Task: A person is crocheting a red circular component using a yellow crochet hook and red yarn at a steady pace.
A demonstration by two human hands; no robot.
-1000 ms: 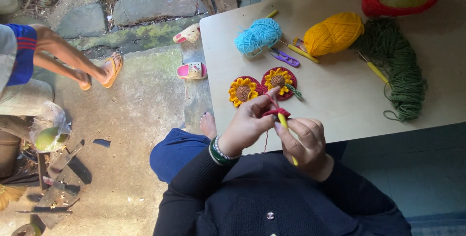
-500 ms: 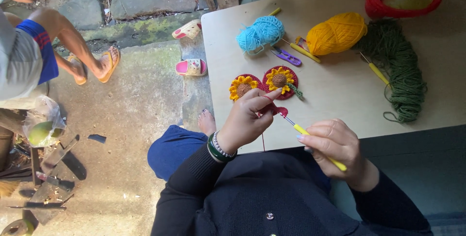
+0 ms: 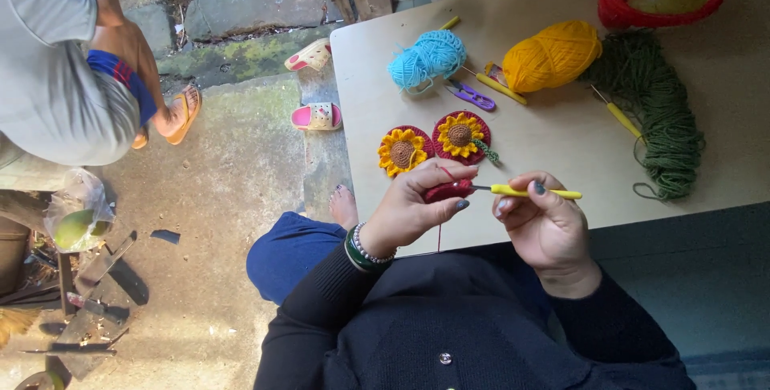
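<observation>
Left hand (image 3: 413, 205): curled, a dark red crochet piece (image 3: 449, 190) pinched between thumb and fingertips.
Right hand (image 3: 541, 217): closed round a yellow-handled crochet hook (image 3: 529, 192), held level, tip set into the piece.
Crochet piece: held just below two sunflower coasters (image 3: 433, 143) laid on the worktop (image 3: 561, 133).

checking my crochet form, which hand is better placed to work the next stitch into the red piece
Right, probably: the right hand already holds the yellow hook, tip at the red piece, which the left hand pinches steady.
</observation>
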